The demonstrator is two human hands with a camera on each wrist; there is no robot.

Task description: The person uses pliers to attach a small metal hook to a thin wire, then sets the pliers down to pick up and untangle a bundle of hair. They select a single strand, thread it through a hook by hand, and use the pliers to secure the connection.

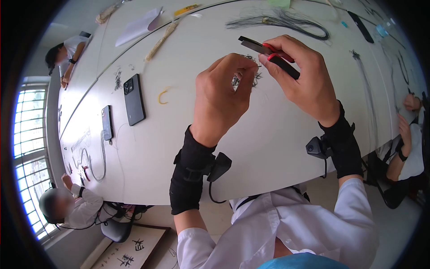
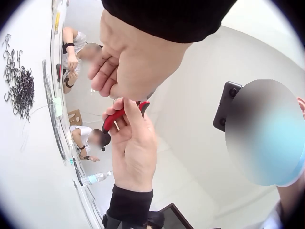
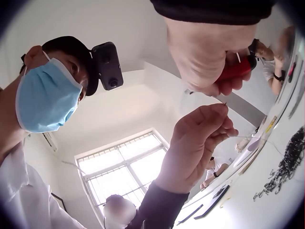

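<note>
Blue mask: 1, mine
My right grip: curled round 1 pair of pliers, above tabletop
My left grip: pinching 1 slim piece, mostly hidden
Hook pile: 1
Phones: 2

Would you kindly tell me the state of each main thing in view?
Left hand: pinching a thin piece
Right hand: gripping pliers
Pliers: raised above the table
Small dark pieces: loosely heaped
Larger phone: flat, camera side up
Smaller phone: lying flat
Dark strand bundle: curved, lying on the table
</note>
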